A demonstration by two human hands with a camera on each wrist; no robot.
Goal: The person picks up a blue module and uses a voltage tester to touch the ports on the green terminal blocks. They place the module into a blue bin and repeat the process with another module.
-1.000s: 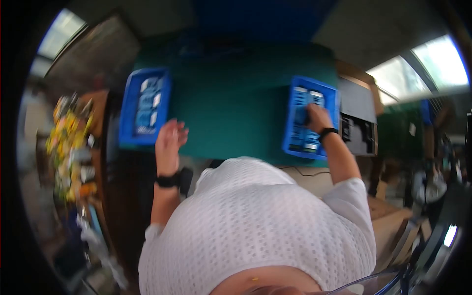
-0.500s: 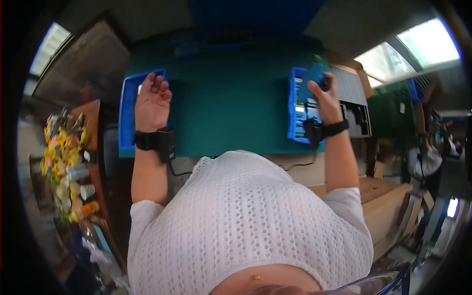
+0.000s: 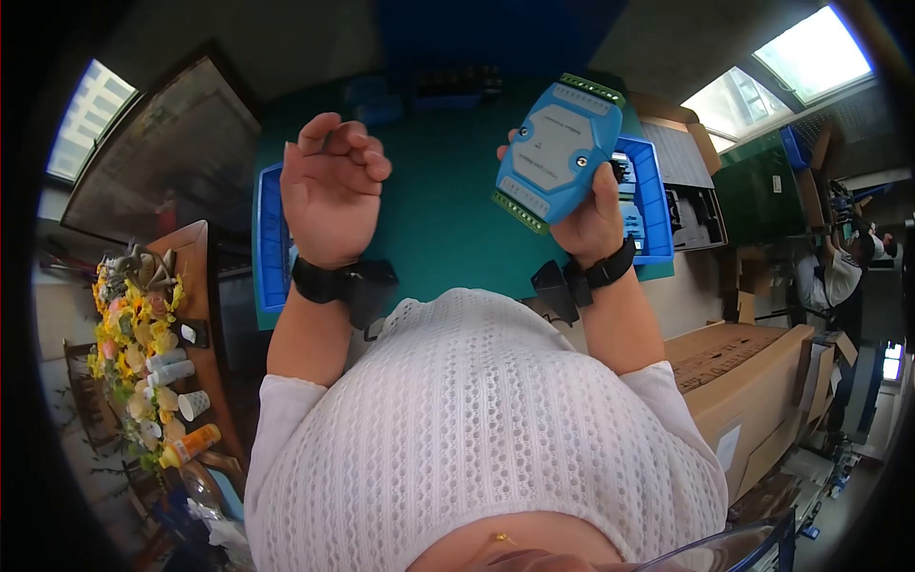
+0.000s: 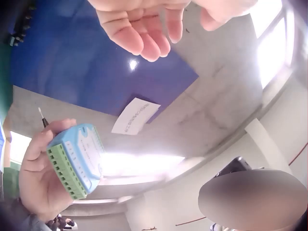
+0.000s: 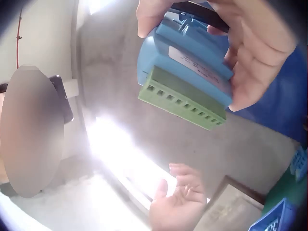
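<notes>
A blue module with green terminal strips at both ends and a pale label is gripped by the right hand, held above the table with its label facing the head camera. The right wrist view shows fingers and thumb on opposite sides of the module. A thin dark tool with a light tip sticks out behind the right hand's fingers in the left wrist view. To the module's left, the left hand is raised palm up, fingers loosely bent, holding nothing and apart from the module.
On the green table, a blue bin with more modules stands at the right, and another blue bin is partly behind the left hand. Dark items lie at the back. An open carton is beyond the right bin.
The right hand has lifted the module out of the right bin, brought it toward the middle and turned its label to the head camera. The left hand has risen and moved slightly inward.
</notes>
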